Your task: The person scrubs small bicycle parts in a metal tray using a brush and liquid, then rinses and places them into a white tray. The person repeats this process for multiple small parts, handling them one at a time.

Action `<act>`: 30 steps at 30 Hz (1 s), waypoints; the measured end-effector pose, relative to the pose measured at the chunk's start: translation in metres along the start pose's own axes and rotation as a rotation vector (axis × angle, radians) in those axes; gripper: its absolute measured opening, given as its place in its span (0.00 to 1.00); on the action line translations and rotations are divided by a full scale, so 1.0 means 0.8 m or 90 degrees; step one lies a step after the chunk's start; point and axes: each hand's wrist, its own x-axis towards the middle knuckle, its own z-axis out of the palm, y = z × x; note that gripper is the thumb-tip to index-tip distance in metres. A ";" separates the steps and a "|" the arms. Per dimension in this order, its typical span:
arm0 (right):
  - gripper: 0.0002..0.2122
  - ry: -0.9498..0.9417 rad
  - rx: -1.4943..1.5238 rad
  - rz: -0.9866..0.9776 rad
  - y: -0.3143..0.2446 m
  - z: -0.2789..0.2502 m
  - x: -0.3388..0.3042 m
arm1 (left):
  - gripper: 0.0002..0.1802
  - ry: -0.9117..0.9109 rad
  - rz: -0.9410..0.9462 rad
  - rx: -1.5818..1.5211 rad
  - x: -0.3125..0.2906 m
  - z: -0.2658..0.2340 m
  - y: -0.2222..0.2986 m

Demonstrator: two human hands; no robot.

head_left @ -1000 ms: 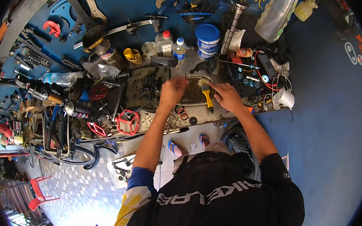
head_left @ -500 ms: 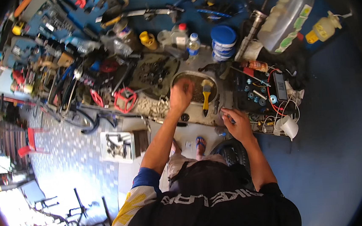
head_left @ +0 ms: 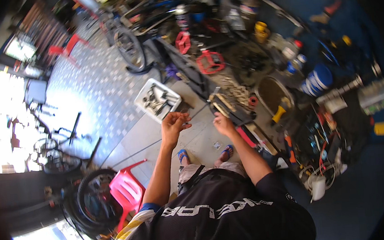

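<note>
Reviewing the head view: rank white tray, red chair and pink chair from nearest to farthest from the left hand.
From the left hand:
1. White tray, just ahead, slightly left.
2. Pink chair, lower left.
3. Red chair, far upper left.

From here, the pink chair [head_left: 126, 188] looks like smooth, shiny plastic. The white tub [head_left: 147, 113] is plastic too, and the parts [head_left: 158, 99] inside look like dull and bright metal. The black shirt [head_left: 210, 233] is soft, dull cloth. The big tyre [head_left: 82, 192] is dull black rubber. The blue bucket [head_left: 319, 78] looks like plastic, and the pale floor [head_left: 130, 131] is smooth.
</note>
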 end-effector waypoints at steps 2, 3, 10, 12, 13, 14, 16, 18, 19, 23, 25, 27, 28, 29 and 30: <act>0.23 0.059 0.041 0.025 0.019 0.028 0.047 | 0.09 0.081 -0.017 -0.048 -0.029 -0.079 0.001; 0.24 0.097 0.108 0.039 0.022 0.038 0.068 | 0.11 0.123 -0.010 -0.045 -0.043 -0.115 -0.002; 0.25 0.321 0.138 0.066 -0.061 0.043 0.132 | 0.12 0.317 -0.026 -0.127 -0.109 -0.307 -0.013; 0.25 0.471 0.363 0.070 -0.093 0.050 0.141 | 0.13 0.354 -0.024 -0.150 -0.111 -0.353 -0.022; 0.24 0.490 0.402 0.079 -0.103 0.045 0.143 | 0.13 0.367 -0.029 -0.156 -0.108 -0.376 -0.025; 0.24 0.517 0.437 0.083 -0.111 0.034 0.143 | 0.13 0.372 -0.034 -0.165 -0.099 -0.394 -0.031; 0.18 0.485 0.410 0.075 -0.170 0.036 0.132 | 0.11 0.411 -0.025 -0.203 -0.094 -0.436 -0.042; 0.17 0.432 0.316 -0.108 -0.225 0.035 0.113 | 0.09 0.445 -0.031 -0.235 -0.084 -0.470 -0.044; 0.17 0.449 0.179 -0.201 -0.253 0.038 0.107 | 0.10 0.454 -0.027 -0.255 -0.075 -0.487 -0.045; 0.24 0.177 -0.117 -0.204 -0.386 0.101 0.065 | 0.14 0.490 0.000 -0.352 -0.049 -0.558 -0.060; 0.34 -0.010 -0.301 -0.180 -0.400 0.156 0.050 | 0.14 0.517 -0.036 -0.356 -0.030 -0.578 -0.065; 0.34 -0.267 -0.464 -0.124 -0.449 0.226 0.019 | 0.13 0.544 -0.064 -0.354 -0.019 -0.597 -0.070; 0.33 -0.305 -0.437 -0.168 -0.438 0.260 0.010 | 0.12 0.544 -0.079 -0.349 -0.012 -0.600 -0.071; 0.29 -0.316 -0.487 -0.225 -0.426 0.295 0.004 | 0.11 0.544 -0.094 -0.342 -0.005 -0.603 -0.070; 0.27 -0.369 -0.490 -0.242 -0.447 0.319 -0.008 | 0.11 0.559 -0.099 -0.337 -0.005 -0.609 -0.071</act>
